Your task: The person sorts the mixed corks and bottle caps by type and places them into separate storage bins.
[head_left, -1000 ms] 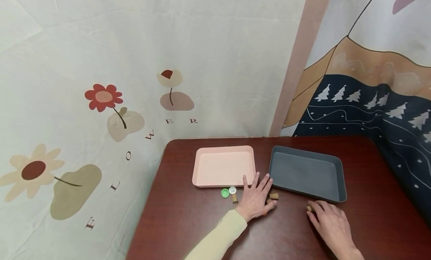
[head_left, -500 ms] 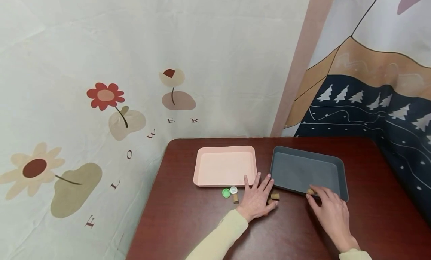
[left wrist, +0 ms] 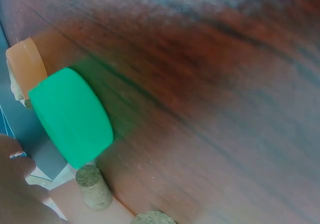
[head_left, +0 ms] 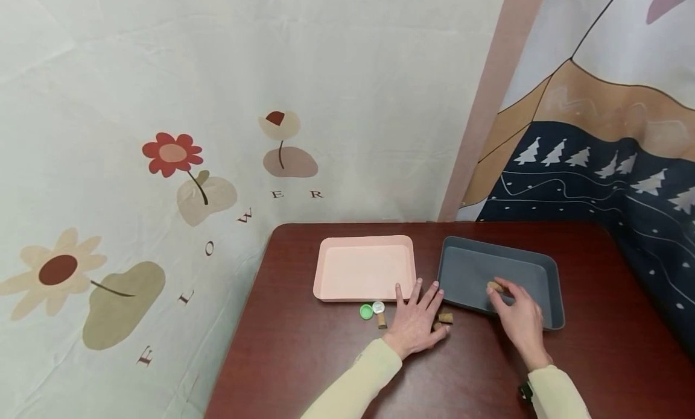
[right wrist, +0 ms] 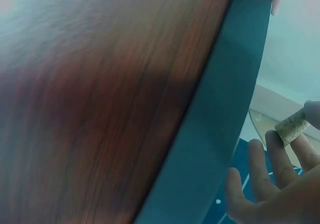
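My right hand [head_left: 518, 313] pinches a cork [head_left: 495, 287] between thumb and fingers over the dark grey tray [head_left: 556, 298]. In the right wrist view, the cork [right wrist: 291, 127] slants between the fingertips. Fingers spread, my left hand [head_left: 411, 325] lies low over the table, its fingertips reaching the gap between the trays. Beside its thumb is another cork [head_left: 445, 318]. To its left are a cork [head_left: 382, 321], a white cap [head_left: 378, 307] and a green cap [head_left: 366, 311]. The left wrist view shows a green cap [left wrist: 72, 116] and an orange cap [left wrist: 26, 64] near that hand.
A pink tray [head_left: 320, 268] sits on the dark red table [head_left: 288, 346], left of the grey one. Behind the table hangs a pale cloth [head_left: 369, 105] printed with flowers; a dark patterned cloth [head_left: 586, 202] borders the right side.
My right hand has carried the cork from the table before the grey tray, forward and slightly left, to over it. My left hand stays in place.
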A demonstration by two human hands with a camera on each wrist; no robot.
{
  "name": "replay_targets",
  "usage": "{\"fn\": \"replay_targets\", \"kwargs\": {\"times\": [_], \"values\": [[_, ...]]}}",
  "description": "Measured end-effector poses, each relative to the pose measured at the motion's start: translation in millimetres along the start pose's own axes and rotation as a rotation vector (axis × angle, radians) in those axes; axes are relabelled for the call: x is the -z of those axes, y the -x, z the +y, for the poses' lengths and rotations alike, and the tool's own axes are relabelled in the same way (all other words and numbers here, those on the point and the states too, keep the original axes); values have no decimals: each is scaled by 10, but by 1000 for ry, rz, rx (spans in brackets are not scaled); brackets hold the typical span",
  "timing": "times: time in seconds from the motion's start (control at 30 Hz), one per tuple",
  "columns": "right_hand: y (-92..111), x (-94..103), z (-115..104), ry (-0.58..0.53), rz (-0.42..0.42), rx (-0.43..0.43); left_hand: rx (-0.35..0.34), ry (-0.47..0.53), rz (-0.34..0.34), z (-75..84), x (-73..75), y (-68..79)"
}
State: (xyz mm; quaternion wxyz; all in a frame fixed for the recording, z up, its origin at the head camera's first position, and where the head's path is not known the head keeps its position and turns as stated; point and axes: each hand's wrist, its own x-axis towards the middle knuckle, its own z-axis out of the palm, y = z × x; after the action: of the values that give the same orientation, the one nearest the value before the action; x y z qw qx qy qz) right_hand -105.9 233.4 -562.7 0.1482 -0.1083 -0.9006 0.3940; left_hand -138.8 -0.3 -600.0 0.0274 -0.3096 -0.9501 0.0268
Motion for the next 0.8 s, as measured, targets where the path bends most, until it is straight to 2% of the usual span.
{"fn": "replay_targets", "kwargs": {"times": [0.17,0.37,0.5,0.67,0.8], "values": [[-136,-85,32,-23,-41,-62,2,-3,-11,2,0,3],[-249,-186,47,48,-133,-80,2,-20,-17,13,4,-3],[-314,-278,43,156,-187,-32,3,-40,-15,16,3,-3],[-393,-394,38,291,-235,75,3,-51,-6,16,0,2],[-440,-418,34,337,-273,129,2,-62,4,17,-5,10]]}}
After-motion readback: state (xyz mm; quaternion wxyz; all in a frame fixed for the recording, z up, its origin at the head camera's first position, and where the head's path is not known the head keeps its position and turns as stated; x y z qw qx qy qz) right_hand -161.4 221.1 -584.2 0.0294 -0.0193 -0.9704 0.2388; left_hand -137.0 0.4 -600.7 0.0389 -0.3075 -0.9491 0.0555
